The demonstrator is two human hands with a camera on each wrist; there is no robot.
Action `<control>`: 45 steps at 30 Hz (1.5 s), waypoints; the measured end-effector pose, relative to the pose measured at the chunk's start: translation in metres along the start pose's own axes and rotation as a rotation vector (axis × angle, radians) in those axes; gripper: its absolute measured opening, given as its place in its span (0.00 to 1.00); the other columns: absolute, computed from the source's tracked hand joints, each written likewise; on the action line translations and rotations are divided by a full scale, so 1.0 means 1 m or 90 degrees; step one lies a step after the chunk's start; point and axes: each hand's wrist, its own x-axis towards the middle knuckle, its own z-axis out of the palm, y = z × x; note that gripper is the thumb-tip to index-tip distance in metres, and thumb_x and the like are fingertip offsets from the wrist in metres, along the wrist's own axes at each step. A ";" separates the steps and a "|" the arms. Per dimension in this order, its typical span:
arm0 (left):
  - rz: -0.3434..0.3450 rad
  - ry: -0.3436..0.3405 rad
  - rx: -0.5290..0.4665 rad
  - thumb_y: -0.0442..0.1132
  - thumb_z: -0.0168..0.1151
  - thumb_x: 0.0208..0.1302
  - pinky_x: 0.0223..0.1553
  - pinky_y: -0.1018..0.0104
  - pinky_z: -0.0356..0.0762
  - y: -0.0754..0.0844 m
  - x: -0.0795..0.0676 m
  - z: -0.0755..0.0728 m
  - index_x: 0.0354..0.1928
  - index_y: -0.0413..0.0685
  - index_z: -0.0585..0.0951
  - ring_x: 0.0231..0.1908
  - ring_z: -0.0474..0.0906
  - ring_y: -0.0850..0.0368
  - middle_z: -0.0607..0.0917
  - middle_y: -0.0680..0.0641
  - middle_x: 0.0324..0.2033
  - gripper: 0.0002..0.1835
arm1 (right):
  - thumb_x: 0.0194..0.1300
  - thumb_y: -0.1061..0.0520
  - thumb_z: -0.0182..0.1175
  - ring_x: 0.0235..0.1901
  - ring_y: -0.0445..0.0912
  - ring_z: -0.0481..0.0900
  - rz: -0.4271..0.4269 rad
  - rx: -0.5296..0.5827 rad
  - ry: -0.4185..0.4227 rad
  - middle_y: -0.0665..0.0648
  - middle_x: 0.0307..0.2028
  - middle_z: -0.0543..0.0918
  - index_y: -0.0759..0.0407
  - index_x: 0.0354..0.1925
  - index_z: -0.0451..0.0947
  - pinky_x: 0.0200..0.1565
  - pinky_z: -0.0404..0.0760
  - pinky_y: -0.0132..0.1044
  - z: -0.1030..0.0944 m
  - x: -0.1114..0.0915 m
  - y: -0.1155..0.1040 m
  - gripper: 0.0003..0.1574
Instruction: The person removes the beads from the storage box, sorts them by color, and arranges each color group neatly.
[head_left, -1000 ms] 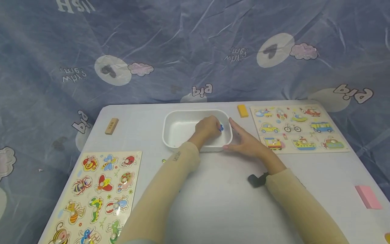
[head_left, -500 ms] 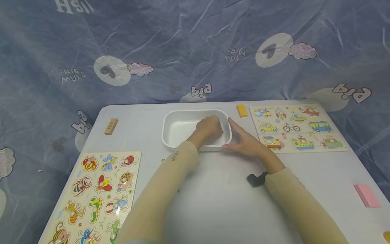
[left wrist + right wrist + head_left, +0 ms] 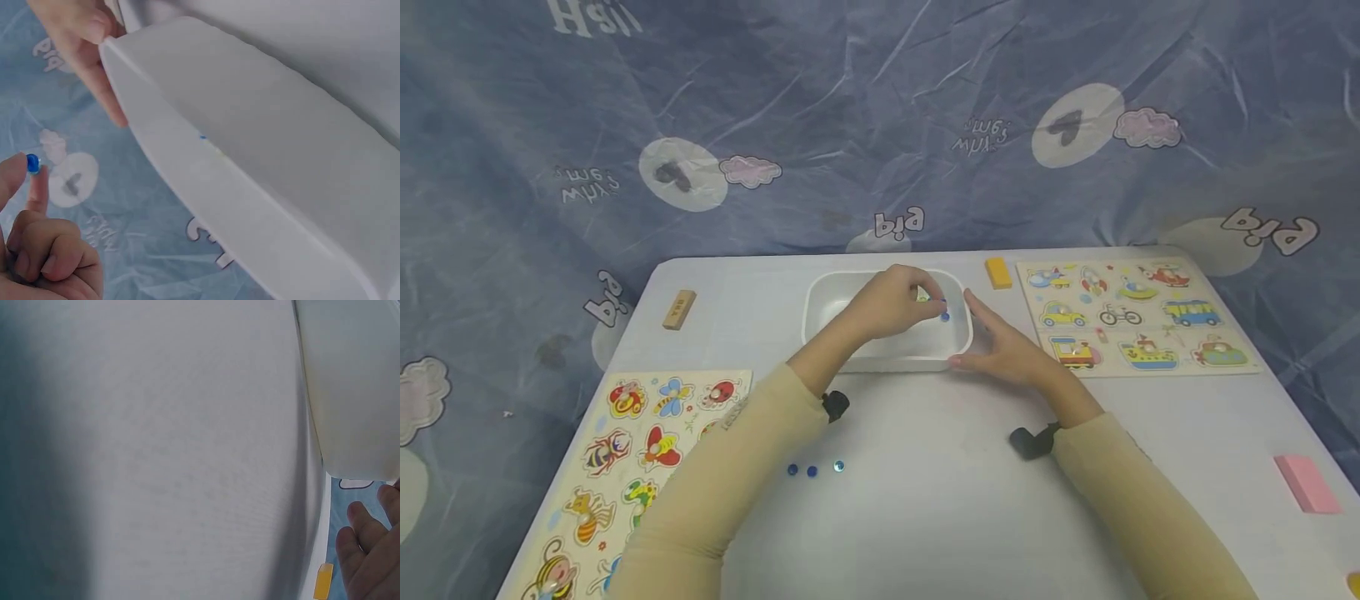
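Observation:
My left hand (image 3: 891, 304) is over the white plastic tray (image 3: 891, 364), its thumb and index finger pinching a small glossy blue bead (image 3: 32, 164). The other fingers of that hand curl into the palm in the left wrist view. Just below the pinch, another blue bead (image 3: 945, 317) shows in the tray's right part. A yellowish-green bit (image 3: 922, 294) is partly hidden by the hand. At the tray's right end, my right hand (image 3: 1011, 354) rests with fairly straight fingers along the outer wall and the thumb at the front corner.
Small round beads (image 3: 812, 472) lie on the table near the left sleeve. Animal (image 3: 658, 450) and vehicle (image 3: 1131, 317) puzzle boards flank the tray. A yellow block (image 3: 997, 273), a wooden block (image 3: 679, 309) and a pink block (image 3: 1306, 484) lie farther out.
My left hand has lifted from inside the tray, now with a blue bead pinched. The left forearm has swung left, uncovering beads on the table. My right hand has stayed put.

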 end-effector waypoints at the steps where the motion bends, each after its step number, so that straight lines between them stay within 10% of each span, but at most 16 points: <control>1: 0.010 0.009 -0.015 0.51 0.61 0.62 0.19 0.69 0.62 0.001 -0.008 -0.004 0.41 0.57 0.83 0.17 0.62 0.61 0.68 0.53 0.17 0.11 | 0.48 0.32 0.68 0.75 0.48 0.37 0.001 -0.001 0.000 0.44 0.75 0.39 0.38 0.74 0.33 0.71 0.44 0.54 0.000 0.000 0.000 0.70; 9: 0.038 0.042 -0.106 0.51 0.64 0.60 0.16 0.69 0.54 -0.008 -0.069 -0.014 0.40 0.61 0.83 0.14 0.50 0.60 0.56 0.54 0.11 0.08 | 0.47 0.32 0.68 0.75 0.48 0.37 0.005 -0.005 0.004 0.44 0.75 0.39 0.37 0.74 0.33 0.71 0.44 0.54 0.001 0.002 0.001 0.70; 18: -0.031 -0.027 -0.144 0.50 0.68 0.56 0.17 0.71 0.54 -0.040 -0.114 0.017 0.36 0.67 0.83 0.14 0.52 0.60 0.57 0.54 0.11 0.06 | 0.48 0.35 0.70 0.75 0.48 0.37 0.007 -0.003 0.004 0.45 0.75 0.39 0.37 0.74 0.33 0.72 0.43 0.53 0.003 0.003 0.003 0.70; 32: -0.060 -0.133 0.018 0.48 0.70 0.51 0.20 0.68 0.62 -0.078 -0.136 0.055 0.29 0.66 0.83 0.14 0.63 0.64 0.69 0.58 0.11 0.04 | 0.47 0.32 0.69 0.75 0.48 0.37 0.012 -0.013 0.005 0.44 0.75 0.39 0.37 0.73 0.33 0.72 0.43 0.52 0.003 0.003 0.003 0.71; 45: -0.044 -0.151 0.085 0.48 0.71 0.50 0.23 0.68 0.63 -0.082 -0.139 0.063 0.29 0.63 0.84 0.22 0.64 0.64 0.71 0.59 0.16 0.05 | 0.48 0.35 0.70 0.75 0.48 0.37 0.010 -0.009 0.005 0.44 0.75 0.38 0.38 0.74 0.33 0.72 0.43 0.52 0.003 0.003 0.001 0.70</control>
